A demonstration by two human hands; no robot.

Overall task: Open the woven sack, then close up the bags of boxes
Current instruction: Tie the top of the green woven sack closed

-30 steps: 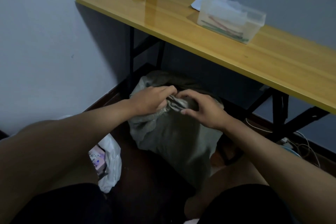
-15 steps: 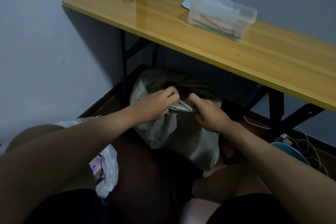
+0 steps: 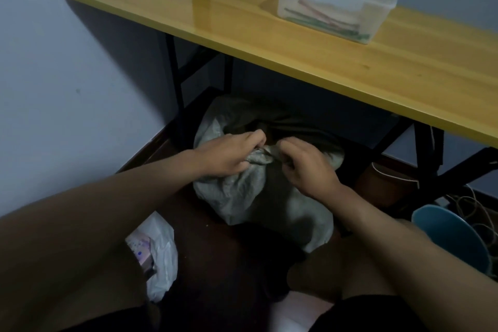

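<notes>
Woven sack (image 3: 242, 191) lies on the floor under the near edge of the yellow table (image 3: 296, 43), its bunched neck pinched by the curled fingers of both the left hand (image 3: 229, 153) and the right hand (image 3: 304, 167), which sit just beside each other. A hard tug could tighten the tie rather than free it, or drag the sack over. Whatever fastens the neck is hidden by fingers and shadow, and the white plastic bag (image 3: 161, 259) by the left arm is partly cut off
</notes>
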